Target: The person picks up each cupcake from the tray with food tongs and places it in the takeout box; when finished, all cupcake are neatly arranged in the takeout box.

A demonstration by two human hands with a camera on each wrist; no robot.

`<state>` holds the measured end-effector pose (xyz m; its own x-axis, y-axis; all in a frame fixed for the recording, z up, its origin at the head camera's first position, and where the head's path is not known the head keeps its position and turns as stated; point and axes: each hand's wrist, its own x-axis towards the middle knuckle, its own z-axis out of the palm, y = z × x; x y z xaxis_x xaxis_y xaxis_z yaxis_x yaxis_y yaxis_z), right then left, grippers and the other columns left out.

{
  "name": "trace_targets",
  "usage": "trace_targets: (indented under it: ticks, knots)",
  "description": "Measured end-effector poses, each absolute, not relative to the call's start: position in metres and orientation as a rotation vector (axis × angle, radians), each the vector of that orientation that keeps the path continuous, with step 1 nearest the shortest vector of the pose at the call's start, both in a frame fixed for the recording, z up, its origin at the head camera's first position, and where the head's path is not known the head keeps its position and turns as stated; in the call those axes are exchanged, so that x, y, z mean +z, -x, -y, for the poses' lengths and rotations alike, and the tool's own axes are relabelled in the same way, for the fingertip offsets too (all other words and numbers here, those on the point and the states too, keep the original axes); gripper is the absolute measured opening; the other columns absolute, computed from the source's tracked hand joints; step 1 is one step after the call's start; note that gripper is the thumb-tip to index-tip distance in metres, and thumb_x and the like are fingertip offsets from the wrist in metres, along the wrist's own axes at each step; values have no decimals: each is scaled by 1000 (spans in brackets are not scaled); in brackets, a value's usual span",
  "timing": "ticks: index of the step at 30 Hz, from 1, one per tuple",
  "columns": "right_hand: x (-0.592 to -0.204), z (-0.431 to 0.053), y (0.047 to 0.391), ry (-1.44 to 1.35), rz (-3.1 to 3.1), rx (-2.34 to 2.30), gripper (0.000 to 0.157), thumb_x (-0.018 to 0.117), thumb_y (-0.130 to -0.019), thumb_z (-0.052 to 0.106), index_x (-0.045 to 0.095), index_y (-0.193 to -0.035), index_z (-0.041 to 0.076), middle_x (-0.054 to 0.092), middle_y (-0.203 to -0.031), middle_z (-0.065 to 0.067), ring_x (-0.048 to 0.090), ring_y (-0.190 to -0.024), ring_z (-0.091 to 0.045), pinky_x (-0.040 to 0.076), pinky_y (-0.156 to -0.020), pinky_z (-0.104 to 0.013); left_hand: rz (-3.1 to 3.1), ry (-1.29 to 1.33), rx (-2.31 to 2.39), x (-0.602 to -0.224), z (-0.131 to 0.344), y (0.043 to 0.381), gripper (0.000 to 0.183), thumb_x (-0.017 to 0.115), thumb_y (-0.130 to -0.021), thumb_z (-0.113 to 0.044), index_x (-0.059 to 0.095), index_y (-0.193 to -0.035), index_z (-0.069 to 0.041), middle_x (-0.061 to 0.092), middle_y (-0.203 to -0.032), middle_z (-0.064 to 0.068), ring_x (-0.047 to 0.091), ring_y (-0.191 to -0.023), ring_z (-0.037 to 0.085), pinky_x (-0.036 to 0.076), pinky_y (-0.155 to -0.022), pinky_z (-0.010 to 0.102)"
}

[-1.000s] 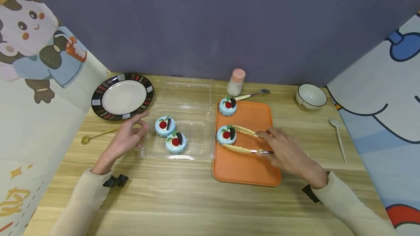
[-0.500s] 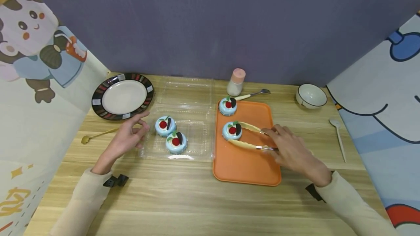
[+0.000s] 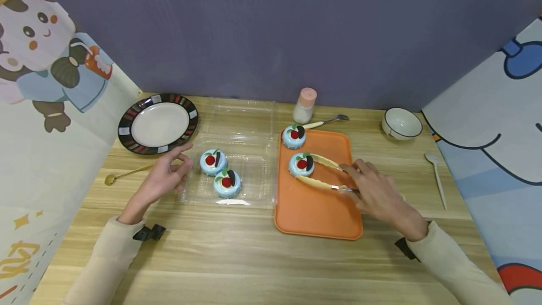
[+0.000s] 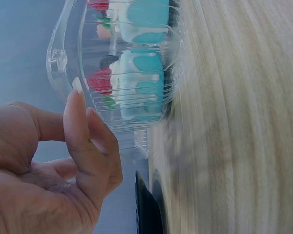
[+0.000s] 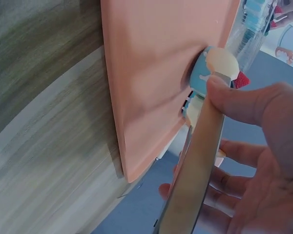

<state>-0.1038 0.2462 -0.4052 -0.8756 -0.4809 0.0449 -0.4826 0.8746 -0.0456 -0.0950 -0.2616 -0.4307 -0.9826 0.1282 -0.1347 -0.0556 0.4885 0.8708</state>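
Note:
My right hand point(image 3: 377, 194) grips a pair of tongs point(image 3: 313, 182) with cream-coloured tips and metal arms. Between the tong tips is a small blue cake point(image 3: 298, 168) topped with a red berry, a dark cookie and green leaves, over the orange tray point(image 3: 317, 220). A second blue cake point(image 3: 293, 137) sits at the tray's back left corner. To the left lies an open clear plastic box point(image 3: 254, 192) holding two more such cakes point(image 3: 227, 184). Relaxed fingers of my left hand point(image 3: 163, 178) are at the box's left side; in the left wrist view a fingertip point(image 4: 77, 87) meets its rim.
A dark-rimmed plate point(image 3: 160, 125) stands at the back left, with a gold spoon point(image 3: 127, 173) partly behind my left hand. Behind the tray are a pink-capped shaker point(image 3: 304, 106) and a fork point(image 3: 326, 122). A bowl point(image 3: 401, 124) and a white spoon point(image 3: 437, 180) lie right.
My right hand has moved the tongs and the cake between them rightward and slightly back, from the tray's left edge further over the tray. The left hand has stayed in place.

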Motion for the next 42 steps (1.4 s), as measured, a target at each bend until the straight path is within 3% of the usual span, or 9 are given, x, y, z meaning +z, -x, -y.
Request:
trace_targets:
  ticks: [13, 17, 24, 30, 42]
  knots:
    - [-390, -236, 107, -793, 2799, 168, 64, 79, -81, 42, 56, -137, 19, 58, -107, -4, 57, -85, -20, 29, -37, -15, -2538, -42, 1505, -427, 261, 94, 55, 49, -103, -15, 29, -154, -12, 49, -114, 20, 56, -61, 8, 57, -45, 36]
    - [-378, -219, 109, -840, 2757, 181, 66, 77, -82, 44, 54, -139, 21, 58, -110, -5, 57, -86, -20, 28, -37, -15, -2546, -44, 1498, -430, 262, 95, 54, 48, -103, -14, 30, -154, -11, 50, -113, 20, 56, -61, 8, 57, -46, 36]
    - [-369, -179, 114, -943, 2753, 177, 67, 78, -82, 45, 52, -139, 21, 56, -106, -3, 52, -74, -15, 27, -36, -17, -2549, -52, 1500, -432, 262, 94, 54, 48, -104, -15, 30, -154, -11, 49, -113, 20, 57, -62, 10, 57, -46, 36]
    - [-378, -149, 121, -1092, 2729, 93, 65, 78, -83, 39, 53, -138, 17, 55, -105, -5, 54, -84, -19, 26, -35, -19, -2556, -68, 1503, -432, 262, 95, 54, 49, -103, -15, 30, -154, -10, 49, -112, 19, 57, -61, 11, 57, -46, 37]
    - [-369, -110, 135, -1227, 2768, -150, 52, 79, -81, 37, 57, -119, 10, 56, -108, -9, 59, -88, -23, 33, -34, -22, -2526, -50, 1523, -428, 261, 94, 55, 49, -103, -14, 29, -155, -15, 49, -114, 19, 57, -62, 11, 58, -47, 39]
